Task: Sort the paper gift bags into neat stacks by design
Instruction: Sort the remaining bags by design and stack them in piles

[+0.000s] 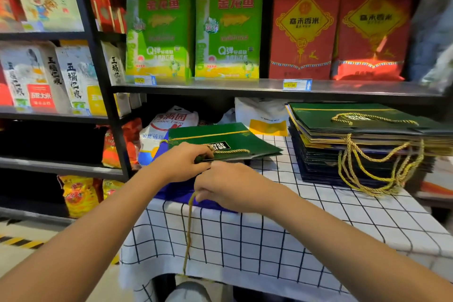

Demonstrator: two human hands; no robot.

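Most bags still wait in the tall mixed pile at the table's right. Left hand pinches the green bag's edge over blue bags; right hand holds a cord.

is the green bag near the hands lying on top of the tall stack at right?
No. The green bag lies on blue bags at the left; the tall stack stands apart on the checked cloth.

Two bare forearms, no sleeves in view — hands unadorned
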